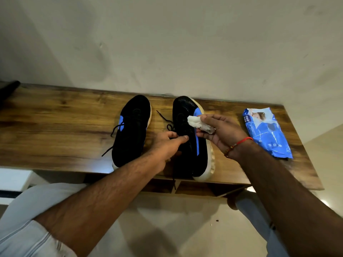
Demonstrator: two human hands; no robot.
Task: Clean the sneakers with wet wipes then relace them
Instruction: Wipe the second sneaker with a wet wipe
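Two black sneakers with blue stripes and white soles sit side by side on a brown wooden shelf (55, 115), with their toes pointing to 12 o'clock, toward a pale wall (167, 43). The left sneaker (132, 130) lies flat, and its black laces (116, 127) hang loose out to 9 o'clock. The right sneaker (193, 138) is tipped a little on its side, so its bumpy white sole shows along the 3 o'clock edge. Its heel sticks out just past the front edge of the shelf. The left hand (167, 147) reaches in from 7 o'clock and rests on the inner side of the right sneaker, near the laces. Its thumb and first finger are close together on the black cloth, but I cannot tell if they are pinching a lace or just holding the shoe. The right hand (222, 132) comes in from 5 o'clock and hovers over the blue stripe of the right sneaker. Its thumb and fingers pinch a scrunched-up white wet wipe (198, 124), and the other fingers are loosely bent. There is a red string (241, 141) around that wrist. A blue pack of wipes (267, 132) lies flat on the shelf at 3 o'clock from the right sneaker, well apart from it.
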